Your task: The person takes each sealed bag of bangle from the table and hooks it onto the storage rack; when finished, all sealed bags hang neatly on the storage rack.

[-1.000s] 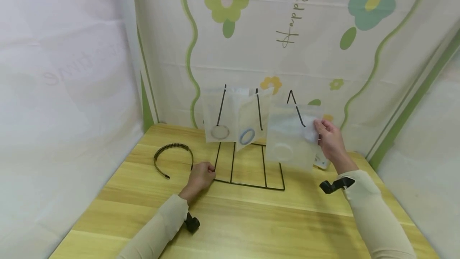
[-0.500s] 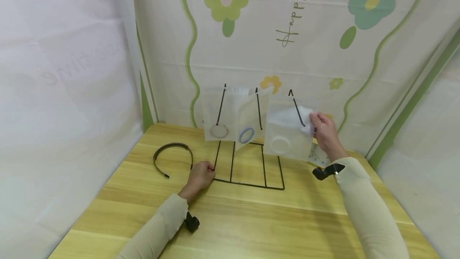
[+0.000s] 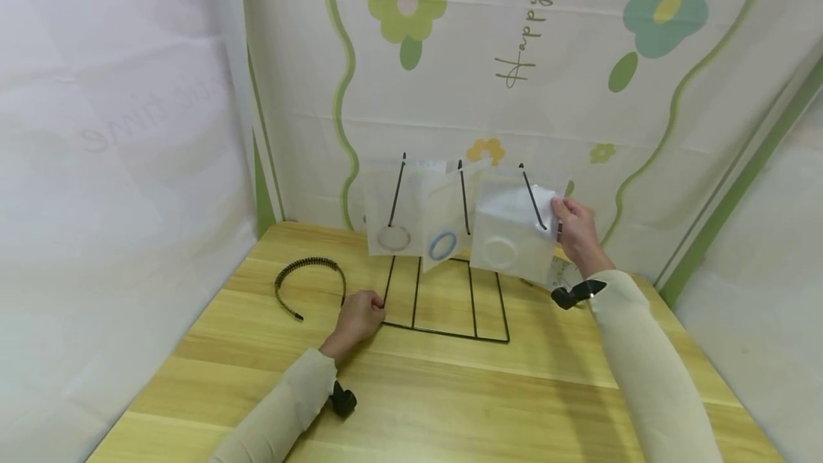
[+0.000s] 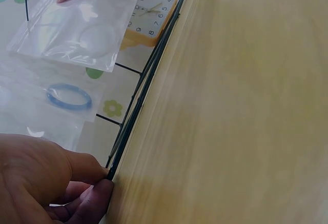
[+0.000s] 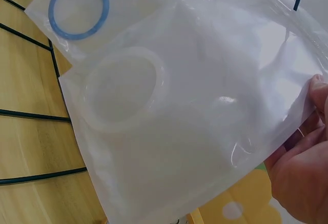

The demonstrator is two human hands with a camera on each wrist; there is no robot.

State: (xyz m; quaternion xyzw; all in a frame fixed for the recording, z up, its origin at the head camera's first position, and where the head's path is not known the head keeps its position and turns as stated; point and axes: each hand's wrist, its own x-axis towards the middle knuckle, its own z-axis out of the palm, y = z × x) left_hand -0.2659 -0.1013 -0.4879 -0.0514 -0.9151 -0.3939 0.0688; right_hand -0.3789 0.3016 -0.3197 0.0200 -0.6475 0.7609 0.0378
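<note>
A black wire display rack (image 3: 444, 332) stands on the table, and my left hand (image 3: 358, 318) pinches the front left corner of its base. Up at the rack's right prong, my right hand (image 3: 580, 238) grips the right edge of a clear plastic bag (image 3: 514, 209). Inside that bag lies a whitish bangle (image 5: 160, 75). The bag's top edge overlaps the prong in the head view. From the middle prong hangs a second bag with a blue bangle (image 5: 53, 9), turned at an angle. Another bag (image 3: 378, 198) with a pale bangle hangs on the left prong.
A dark, coiled-looking headband (image 3: 311, 261) lies on the table left of the rack. Behind the right hand stands a yellow-framed clock (image 4: 145, 14), partly covered by the bag in the head view. A floral curtain (image 3: 437, 91) closes off the back.
My right hand has moved left and slightly up with the bag, bringing it further along the right prong toward the rack's back. The left hand has stayed at the rack's corner.
</note>
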